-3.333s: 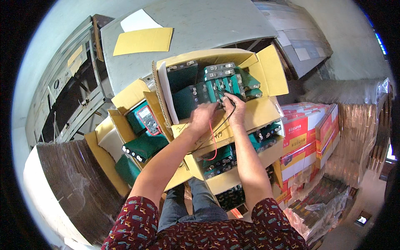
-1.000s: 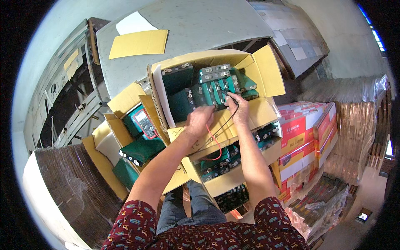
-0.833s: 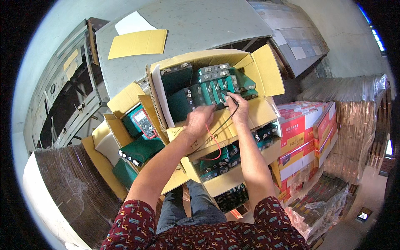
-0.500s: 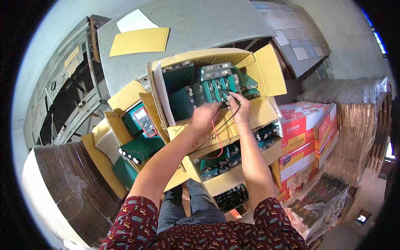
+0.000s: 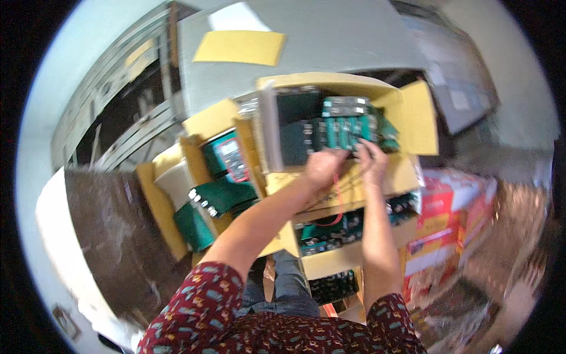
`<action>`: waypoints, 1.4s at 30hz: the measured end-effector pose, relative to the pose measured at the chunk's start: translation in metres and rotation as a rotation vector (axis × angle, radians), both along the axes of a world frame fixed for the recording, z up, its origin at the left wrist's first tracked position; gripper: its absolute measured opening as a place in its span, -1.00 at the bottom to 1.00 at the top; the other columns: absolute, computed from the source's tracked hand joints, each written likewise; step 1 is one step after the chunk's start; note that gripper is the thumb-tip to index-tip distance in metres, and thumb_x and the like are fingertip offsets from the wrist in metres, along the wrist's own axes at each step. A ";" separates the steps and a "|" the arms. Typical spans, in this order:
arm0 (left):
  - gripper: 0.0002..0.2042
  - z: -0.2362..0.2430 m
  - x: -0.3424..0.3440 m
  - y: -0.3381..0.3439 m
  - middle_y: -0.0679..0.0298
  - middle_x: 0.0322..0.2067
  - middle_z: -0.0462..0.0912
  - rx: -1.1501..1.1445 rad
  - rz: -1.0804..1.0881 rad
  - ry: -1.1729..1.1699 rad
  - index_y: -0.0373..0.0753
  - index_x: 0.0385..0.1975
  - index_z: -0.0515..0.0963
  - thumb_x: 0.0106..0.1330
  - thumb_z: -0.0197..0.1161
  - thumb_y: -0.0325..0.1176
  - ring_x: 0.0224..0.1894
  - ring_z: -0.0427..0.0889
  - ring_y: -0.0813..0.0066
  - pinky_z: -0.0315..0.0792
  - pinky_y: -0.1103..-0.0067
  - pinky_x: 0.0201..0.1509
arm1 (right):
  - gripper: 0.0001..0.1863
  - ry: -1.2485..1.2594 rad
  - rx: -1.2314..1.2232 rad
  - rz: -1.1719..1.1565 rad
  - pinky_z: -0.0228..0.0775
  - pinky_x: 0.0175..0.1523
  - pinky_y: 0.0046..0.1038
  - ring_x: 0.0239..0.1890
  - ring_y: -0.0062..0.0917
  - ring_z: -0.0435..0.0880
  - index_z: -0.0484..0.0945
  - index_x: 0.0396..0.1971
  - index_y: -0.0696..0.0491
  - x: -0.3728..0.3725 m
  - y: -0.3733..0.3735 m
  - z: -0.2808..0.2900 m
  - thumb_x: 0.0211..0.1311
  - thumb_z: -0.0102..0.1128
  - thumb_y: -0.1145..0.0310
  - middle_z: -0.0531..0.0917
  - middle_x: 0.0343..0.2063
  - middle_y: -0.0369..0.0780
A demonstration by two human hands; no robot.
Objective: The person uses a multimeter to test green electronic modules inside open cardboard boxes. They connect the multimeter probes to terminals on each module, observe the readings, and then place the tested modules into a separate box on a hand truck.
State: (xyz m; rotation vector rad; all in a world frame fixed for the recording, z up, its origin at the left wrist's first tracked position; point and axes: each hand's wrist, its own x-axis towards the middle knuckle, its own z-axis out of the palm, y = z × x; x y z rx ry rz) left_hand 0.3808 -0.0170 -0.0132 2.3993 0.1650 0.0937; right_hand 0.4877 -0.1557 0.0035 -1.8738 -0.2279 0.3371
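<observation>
My left hand is at the near edge of an open cardboard box, closed on a test probe with a red lead hanging below it. Just right of it, my right hand is closed on a probe with a dark lead, beside upright green battery cells with metal terminals. Motion blur hides the exact probe tips. A red-cased multimeter lies in the left box on green cells. More cells fill the box below my hands.
Behind stands a grey surface with a yellow cardboard sheet. A metal frame is at the far left, above a large wrapped stack. Red-and-white cartons are piled to the right.
The whole view has swung and blurred, so the boxes and my hands appear farther right. Both hands remain at the same cells with the leads.
</observation>
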 end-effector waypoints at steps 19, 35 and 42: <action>-0.63 0.012 0.005 -0.004 0.03 -0.16 0.72 -0.038 -0.011 0.051 -0.22 0.07 0.53 0.24 0.26 -0.41 -0.04 0.70 0.03 0.62 0.20 -0.02 | -0.71 0.039 -0.029 -0.028 0.54 -0.31 -0.61 -0.37 -0.65 0.68 0.71 0.00 0.21 0.005 -0.006 -0.002 0.36 0.32 0.39 0.75 -0.29 -0.27; -0.64 -0.007 0.000 -0.001 0.04 -0.19 0.72 0.018 0.046 -0.030 -0.17 0.04 0.55 0.21 0.24 -0.41 -0.12 0.72 -0.01 0.63 0.16 -0.10 | -0.74 0.039 -0.001 0.010 0.58 -0.26 -0.56 -0.35 -0.65 0.66 0.73 -0.04 0.17 -0.002 0.003 -0.001 0.37 0.34 0.36 0.73 -0.32 -0.29; -0.64 0.010 0.005 -0.005 0.05 -0.21 0.72 -0.046 0.011 -0.027 -0.19 0.04 0.56 0.21 0.22 -0.43 -0.12 0.70 -0.03 0.59 0.16 -0.09 | -0.73 0.078 0.042 -0.080 0.60 -0.29 -0.55 -0.38 -0.64 0.70 0.70 0.00 0.21 0.004 -0.005 0.009 0.40 0.30 0.39 0.74 -0.34 -0.25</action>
